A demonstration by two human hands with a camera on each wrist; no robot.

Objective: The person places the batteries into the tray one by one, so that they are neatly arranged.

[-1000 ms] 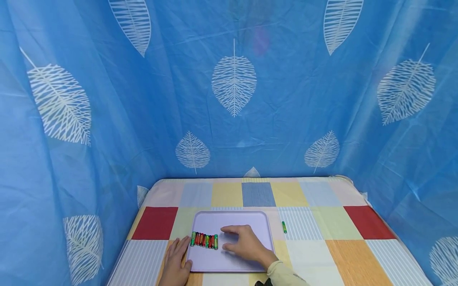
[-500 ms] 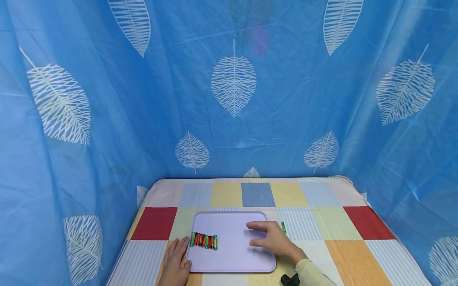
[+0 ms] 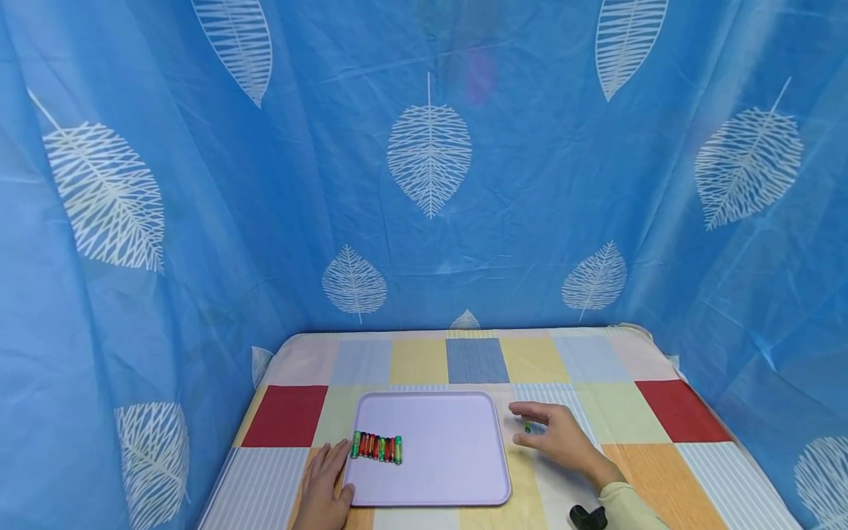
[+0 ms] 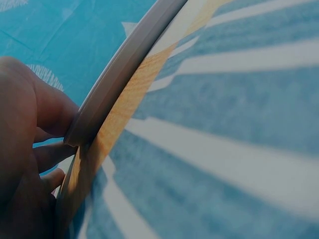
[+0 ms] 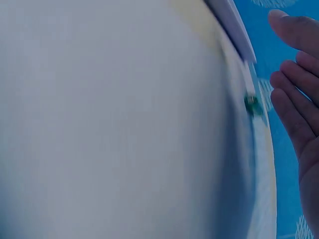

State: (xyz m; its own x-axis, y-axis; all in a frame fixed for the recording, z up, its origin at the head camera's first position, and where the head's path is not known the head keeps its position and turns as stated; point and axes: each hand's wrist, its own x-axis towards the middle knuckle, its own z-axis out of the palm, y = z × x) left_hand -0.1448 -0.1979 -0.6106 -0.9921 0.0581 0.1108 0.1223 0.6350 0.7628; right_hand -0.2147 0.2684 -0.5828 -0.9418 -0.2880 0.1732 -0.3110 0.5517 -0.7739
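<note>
A lilac tray (image 3: pixel 457 456) lies on the table, with a side-by-side row of red and green batteries (image 3: pixel 377 447) near its left edge. My left hand (image 3: pixel 322 487) rests at the tray's left side, its fingers extended; the left wrist view shows a finger against the tray's rim (image 4: pixel 112 82). Right of the tray, a single green battery (image 3: pixel 528 427) lies on the cloth, partly hidden. Over it is my right hand (image 3: pixel 559 438), thumb and fingers apart. In the right wrist view the battery (image 5: pixel 253 105) appears beside the fingers, not touching them.
A patchwork cloth (image 3: pixel 636 412) covers the table. Blue curtains (image 3: pixel 517 243) with white leaf prints stand behind and at both sides. A black object (image 3: pixel 588 517) sits at the right wrist, by the pale sleeve (image 3: pixel 629 508).
My right hand has moved right, from above the tray out to the lone green battery beside it. The left hand and the row of batteries have stayed in place.
</note>
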